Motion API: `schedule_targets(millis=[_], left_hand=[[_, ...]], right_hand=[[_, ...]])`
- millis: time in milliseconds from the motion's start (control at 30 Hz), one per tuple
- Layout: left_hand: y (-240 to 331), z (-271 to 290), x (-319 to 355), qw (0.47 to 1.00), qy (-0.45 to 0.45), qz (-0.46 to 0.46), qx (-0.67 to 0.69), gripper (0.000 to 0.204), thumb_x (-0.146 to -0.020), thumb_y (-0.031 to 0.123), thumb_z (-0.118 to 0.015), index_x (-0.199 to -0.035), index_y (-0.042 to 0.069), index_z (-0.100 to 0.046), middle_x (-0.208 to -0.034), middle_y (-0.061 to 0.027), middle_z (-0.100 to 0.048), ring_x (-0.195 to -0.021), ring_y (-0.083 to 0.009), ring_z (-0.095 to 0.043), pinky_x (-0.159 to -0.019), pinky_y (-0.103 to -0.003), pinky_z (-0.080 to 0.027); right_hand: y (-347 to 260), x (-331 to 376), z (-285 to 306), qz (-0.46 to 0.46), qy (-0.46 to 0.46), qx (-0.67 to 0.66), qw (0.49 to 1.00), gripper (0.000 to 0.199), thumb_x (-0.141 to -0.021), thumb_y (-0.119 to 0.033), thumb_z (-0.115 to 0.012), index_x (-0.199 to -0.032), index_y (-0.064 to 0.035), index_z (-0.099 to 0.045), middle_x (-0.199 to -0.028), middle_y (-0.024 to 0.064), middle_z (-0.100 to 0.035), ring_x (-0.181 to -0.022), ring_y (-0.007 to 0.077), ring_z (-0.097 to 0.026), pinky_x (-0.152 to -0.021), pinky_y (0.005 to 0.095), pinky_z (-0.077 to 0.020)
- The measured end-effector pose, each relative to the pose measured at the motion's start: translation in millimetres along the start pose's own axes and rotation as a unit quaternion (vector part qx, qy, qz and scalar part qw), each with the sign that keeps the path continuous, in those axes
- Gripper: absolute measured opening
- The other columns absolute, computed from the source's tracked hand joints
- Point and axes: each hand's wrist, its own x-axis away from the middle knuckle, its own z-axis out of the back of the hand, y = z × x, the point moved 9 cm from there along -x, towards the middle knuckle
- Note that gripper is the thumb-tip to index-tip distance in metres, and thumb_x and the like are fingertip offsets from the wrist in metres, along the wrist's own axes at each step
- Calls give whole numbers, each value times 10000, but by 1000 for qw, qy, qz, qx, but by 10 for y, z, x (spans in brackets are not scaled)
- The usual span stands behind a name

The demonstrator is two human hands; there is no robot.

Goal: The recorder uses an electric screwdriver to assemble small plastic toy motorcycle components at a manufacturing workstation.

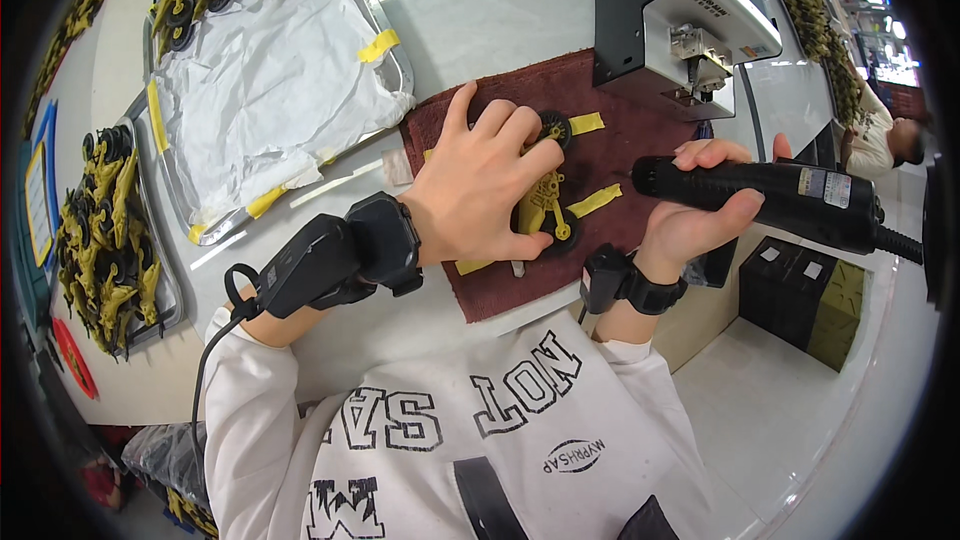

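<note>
A yellow toy motorcycle (543, 202) with black wheels lies on a dark red cloth (500, 298), partly covered by my left hand (487, 178). That hand grips it from above, thumb at its near side and bent fingers over its far side; the index finger sticks out toward the cloth's far edge. My right hand (700, 225) is wrapped round a black corded electric screwdriver (790, 202). The tool lies almost level, its front end turned left toward the toy and apart from it. Yellow tape strips (597, 201) show beside the wheels.
A black-and-white screw feeder machine (690, 25) stands beyond the cloth. At far left, a metal tray (172, 290) is heaped with yellow-and-black toy parts. A paper-lined tray (270, 80) bears several toys at its far end. Black boxes (785, 285) sit low at right.
</note>
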Motion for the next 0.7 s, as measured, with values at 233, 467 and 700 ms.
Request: schedule_targets(millis=[233, 467, 700], left_hand=[[-5, -18, 159, 999, 50, -8, 18, 664, -618, 475, -748, -1098, 86, -505, -1238, -165, -417, -1214, -353, -366, -1060, -579, -179], [-43, -73, 196, 999, 12, 20, -30, 665, -645, 522, -700, -1136, 113, -514, -1400, -163, -350, -1284, -377, -316, -1062, -583, -158], [-22, -116, 260, 997, 3, 38, -62, 704, -704, 551, -633, -1239, 113, -494, -1449, -179, -286, -1286, -405, -303, -1044, -606, -168]], right_hand=[[23, 6, 47, -9, 12, 2, 1000, 758, -837, -578, -531, -1318, -53, -271, -708, 85, -525, -602, 174, -499, -599, 311, -446], [-162, -298, 331, 84, 96, -35, 991, 710, -851, -604, -468, -1284, -59, -329, -657, 106, -556, -476, 186, -510, -459, 311, -447], [-565, -1123, 98, 144, 101, -3, 984, 542, -857, -485, -462, -1153, -33, -423, -625, 111, -522, -481, 203, -496, -461, 311, -440]])
